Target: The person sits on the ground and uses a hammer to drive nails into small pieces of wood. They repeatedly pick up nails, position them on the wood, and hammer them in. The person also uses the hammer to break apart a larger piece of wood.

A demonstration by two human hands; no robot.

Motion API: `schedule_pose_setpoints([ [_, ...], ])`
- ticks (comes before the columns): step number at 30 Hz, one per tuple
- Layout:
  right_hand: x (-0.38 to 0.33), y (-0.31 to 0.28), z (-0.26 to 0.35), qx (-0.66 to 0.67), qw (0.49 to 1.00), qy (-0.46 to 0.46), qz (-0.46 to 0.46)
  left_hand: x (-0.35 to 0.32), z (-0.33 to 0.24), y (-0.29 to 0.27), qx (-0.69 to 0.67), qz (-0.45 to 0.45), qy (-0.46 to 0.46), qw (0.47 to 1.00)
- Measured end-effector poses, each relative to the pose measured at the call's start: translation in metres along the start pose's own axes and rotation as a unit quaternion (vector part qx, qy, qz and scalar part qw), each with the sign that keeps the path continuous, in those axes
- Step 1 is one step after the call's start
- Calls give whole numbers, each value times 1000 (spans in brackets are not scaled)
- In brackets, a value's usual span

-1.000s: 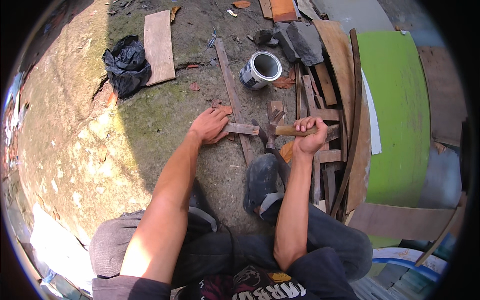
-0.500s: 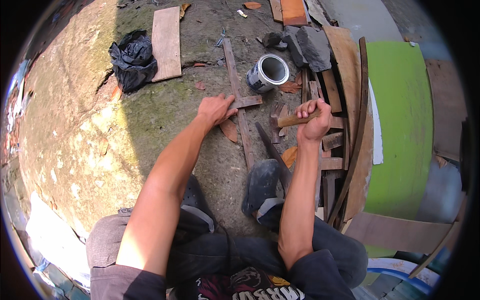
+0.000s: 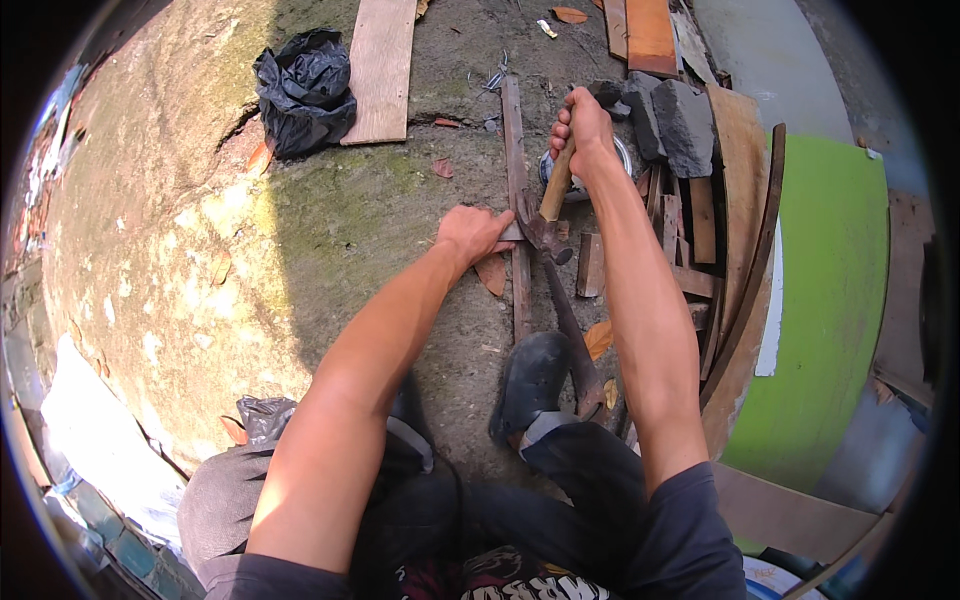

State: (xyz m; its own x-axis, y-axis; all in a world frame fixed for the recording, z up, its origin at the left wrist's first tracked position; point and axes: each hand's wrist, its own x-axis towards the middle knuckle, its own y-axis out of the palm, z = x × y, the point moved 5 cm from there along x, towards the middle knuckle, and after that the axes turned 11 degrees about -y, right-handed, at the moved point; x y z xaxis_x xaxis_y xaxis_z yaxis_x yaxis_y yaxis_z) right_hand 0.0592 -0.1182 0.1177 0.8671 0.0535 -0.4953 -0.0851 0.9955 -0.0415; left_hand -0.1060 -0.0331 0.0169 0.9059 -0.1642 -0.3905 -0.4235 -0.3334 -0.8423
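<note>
A long narrow wooden strip (image 3: 515, 140) lies on the rough ground in front of me, with a short wooden piece (image 3: 511, 232) across it. My left hand (image 3: 472, 233) is closed on that short piece from the left, fingers pressed at the crossing. My right hand (image 3: 582, 130) grips a claw hammer (image 3: 558, 190) by its wooden handle. The hammer head is down beside the crossing, its claw toward the strip; whether it touches the wood I cannot tell. It hides the short piece's right end. Under it lies a dark, narrow saw-like blade (image 3: 568, 325).
A metal can (image 3: 624, 155) stands partly hidden behind my right wrist. Grey stone blocks (image 3: 685, 130) and scrap wood (image 3: 703, 225) are piled on the right, beside a green board (image 3: 835, 300). Loose nails (image 3: 497, 75), a board (image 3: 382, 75) and a black plastic bag (image 3: 305, 95) lie farther off.
My right hand has moved forward and left with the hammer, bringing its head to the crossing. The left hand stays at the short piece. The view has shifted slightly.
</note>
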Motion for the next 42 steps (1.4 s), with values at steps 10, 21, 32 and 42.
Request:
schedule_pose_setpoints([
  [10, 31, 11, -7, -7, 1000, -7, -11, 4, 4, -4, -18, -11, 1, 1000],
  [21, 11, 2, -2, 63, 994, -87, -13, 16, 6, -7, -19, 7, -82, 996],
  [32, -19, -10, -10, 129, 970, -204, -17, 14, -2, -23, -33, 66, -113, 991],
  [42, -32, -9, -10, 191, 954, -229, -15, 16, 5, -17, -37, 82, -103, 991],
])
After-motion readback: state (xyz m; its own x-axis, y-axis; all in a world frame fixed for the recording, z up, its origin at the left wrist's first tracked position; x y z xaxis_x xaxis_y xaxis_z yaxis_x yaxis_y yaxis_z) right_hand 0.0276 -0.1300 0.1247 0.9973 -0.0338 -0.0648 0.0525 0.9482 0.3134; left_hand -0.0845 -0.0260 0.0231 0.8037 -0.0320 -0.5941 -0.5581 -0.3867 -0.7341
